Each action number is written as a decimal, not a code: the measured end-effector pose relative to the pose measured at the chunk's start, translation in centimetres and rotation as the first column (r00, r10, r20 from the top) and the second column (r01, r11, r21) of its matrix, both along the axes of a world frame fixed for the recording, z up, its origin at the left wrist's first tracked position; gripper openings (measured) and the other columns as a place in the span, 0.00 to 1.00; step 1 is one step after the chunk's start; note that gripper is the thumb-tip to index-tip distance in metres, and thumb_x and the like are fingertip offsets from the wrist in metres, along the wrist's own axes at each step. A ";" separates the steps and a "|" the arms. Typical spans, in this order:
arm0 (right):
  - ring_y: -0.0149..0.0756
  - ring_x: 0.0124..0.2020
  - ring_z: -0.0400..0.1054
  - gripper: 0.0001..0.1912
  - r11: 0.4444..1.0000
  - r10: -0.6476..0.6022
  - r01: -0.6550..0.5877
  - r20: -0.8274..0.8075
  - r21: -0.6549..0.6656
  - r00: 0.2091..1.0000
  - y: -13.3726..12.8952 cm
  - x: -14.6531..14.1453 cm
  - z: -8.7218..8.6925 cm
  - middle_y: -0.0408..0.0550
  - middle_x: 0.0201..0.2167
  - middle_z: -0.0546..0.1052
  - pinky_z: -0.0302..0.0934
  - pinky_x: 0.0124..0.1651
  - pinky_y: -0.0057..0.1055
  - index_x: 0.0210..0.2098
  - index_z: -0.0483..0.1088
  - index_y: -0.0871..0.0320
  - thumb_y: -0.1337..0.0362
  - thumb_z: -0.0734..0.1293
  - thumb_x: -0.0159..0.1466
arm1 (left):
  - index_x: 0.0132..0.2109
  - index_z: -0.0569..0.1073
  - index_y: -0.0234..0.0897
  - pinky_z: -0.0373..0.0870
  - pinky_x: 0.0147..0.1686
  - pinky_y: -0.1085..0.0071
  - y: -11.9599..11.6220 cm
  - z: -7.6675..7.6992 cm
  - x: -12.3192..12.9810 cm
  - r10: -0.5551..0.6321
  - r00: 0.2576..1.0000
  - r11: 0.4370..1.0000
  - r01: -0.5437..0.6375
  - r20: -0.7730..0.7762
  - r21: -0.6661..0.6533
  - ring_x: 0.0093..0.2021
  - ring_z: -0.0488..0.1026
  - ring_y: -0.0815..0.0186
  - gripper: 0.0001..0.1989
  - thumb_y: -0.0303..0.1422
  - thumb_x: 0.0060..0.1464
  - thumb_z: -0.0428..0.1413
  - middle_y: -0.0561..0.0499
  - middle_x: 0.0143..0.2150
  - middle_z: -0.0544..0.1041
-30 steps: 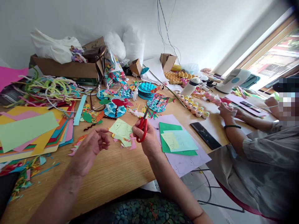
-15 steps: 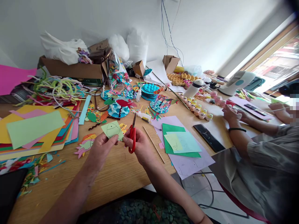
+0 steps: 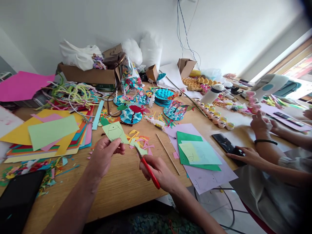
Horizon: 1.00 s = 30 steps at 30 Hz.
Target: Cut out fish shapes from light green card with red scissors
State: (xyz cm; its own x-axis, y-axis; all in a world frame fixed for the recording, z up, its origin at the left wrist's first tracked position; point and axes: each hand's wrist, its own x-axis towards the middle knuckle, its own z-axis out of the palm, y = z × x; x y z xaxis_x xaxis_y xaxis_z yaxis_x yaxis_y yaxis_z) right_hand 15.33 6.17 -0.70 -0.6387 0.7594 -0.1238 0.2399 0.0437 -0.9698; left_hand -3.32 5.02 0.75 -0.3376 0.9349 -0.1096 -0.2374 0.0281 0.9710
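My left hand pinches a light green piece of paper with a fish outline drawn on it, raised over the table. In my right hand are red-handled scissors, their blades aimed up and left. The blade tips lie by a narrow green paper scrap, to the right of the drawn piece. I cannot tell whether the tips touch that scrap. Behind both hands lie yellow and pink paper offcuts. A thin wooden stick rests right of the scissors.
Coloured paper sheets are stacked at left, above shreds and a dark phone. Decorated blue egg-carton pieces and a glue bottle stand behind. Purple paper bears green sheets. At right, a co-worker's hand touches a black phone.
My right hand has drawn down and right with the scissors, away from the drawn paper. A co-worker's hand has come onto the black phone. The whole view has shifted left.
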 end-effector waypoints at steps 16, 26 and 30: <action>0.25 0.17 0.55 0.14 0.985 0.038 -0.043 -0.033 -0.166 0.999 0.0 -1.2 -0.2 0.38 0.15 0.61 0.49 0.18 0.22 0.22 0.59 0.58 0.58 0.60 0.61 | 0.25 0.74 0.33 0.72 0.22 0.74 0.0 0.4 1.2 -0.076 0.997 0.994 0.077 0.017 -0.083 0.19 0.72 0.69 0.08 0.34 0.39 0.61 0.53 0.19 0.76; 0.23 0.14 0.53 0.16 0.952 -0.008 -0.014 -0.069 -0.306 0.998 0.1 -1.3 -0.1 0.36 0.14 0.61 0.49 0.15 0.19 0.24 0.62 0.59 0.53 0.62 0.59 | 0.24 0.73 0.33 0.71 0.21 0.75 0.3 0.5 1.3 -0.074 0.995 0.991 0.080 0.063 -0.104 0.19 0.72 0.69 0.08 0.34 0.36 0.62 0.53 0.19 0.77; 0.22 0.13 0.53 0.16 0.955 -0.003 -0.019 -0.076 -0.297 0.997 0.2 -1.4 -0.3 0.36 0.13 0.61 0.48 0.15 0.19 0.24 0.62 0.59 0.52 0.63 0.59 | 0.25 0.73 0.33 0.72 0.21 0.74 0.3 0.4 1.3 -0.082 0.994 0.991 0.089 0.070 -0.100 0.19 0.72 0.69 0.08 0.35 0.37 0.61 0.53 0.19 0.76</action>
